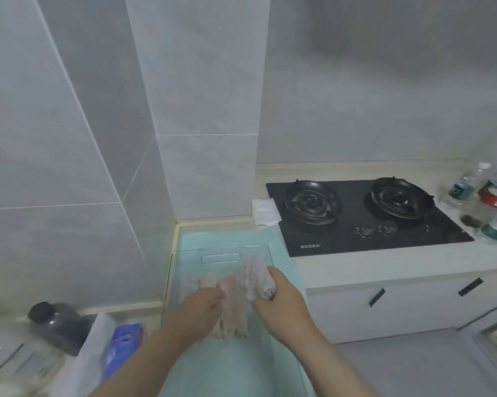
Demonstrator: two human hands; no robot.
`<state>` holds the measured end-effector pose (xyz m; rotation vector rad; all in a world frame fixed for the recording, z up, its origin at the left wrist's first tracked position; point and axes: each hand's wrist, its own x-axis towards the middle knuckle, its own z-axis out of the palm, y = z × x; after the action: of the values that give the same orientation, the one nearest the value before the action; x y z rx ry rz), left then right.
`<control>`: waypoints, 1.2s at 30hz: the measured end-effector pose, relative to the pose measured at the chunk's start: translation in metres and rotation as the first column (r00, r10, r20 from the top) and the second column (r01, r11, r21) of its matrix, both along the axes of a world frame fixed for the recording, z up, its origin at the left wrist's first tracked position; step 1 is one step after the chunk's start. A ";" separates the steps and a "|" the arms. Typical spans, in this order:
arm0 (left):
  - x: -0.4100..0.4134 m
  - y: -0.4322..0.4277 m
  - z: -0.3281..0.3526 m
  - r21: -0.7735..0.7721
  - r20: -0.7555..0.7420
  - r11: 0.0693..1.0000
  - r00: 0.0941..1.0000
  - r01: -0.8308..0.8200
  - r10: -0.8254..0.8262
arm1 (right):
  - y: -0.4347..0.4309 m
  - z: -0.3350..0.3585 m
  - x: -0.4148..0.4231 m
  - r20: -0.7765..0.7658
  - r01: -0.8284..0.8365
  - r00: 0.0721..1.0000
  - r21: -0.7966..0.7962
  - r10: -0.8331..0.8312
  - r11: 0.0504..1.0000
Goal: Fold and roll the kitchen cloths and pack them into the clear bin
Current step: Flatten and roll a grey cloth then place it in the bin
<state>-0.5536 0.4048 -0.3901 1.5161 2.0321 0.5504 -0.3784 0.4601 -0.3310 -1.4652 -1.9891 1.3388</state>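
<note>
Packing seems well along: rolls [233,305] lie in the bin [168,282], the right grip [281,293] curls round a grey roll [253,279] inside it, and the left grip [201,303] touches the rolls, closure unclear.

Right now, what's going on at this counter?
A person is packing rolled cloths into a clear bin, which sits on a teal towel beside a hob. The right hand grips a grey-white roll at the bin's right side. The left hand is on the pink rolls already lying in the bin, though the blur hides whether it grips them. The job is mid-way.
</note>
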 end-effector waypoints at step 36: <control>-0.034 0.044 -0.043 -0.498 -0.449 0.858 0.810 0.124 -0.378 | 0.024 -0.117 -0.059 -0.001 0.162 0.985 -0.372 -0.174 0.914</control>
<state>-0.5871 0.4486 -0.4328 1.7267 2.0758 -0.4941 -0.4371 0.4844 -0.4478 -1.7165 -1.6023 1.7155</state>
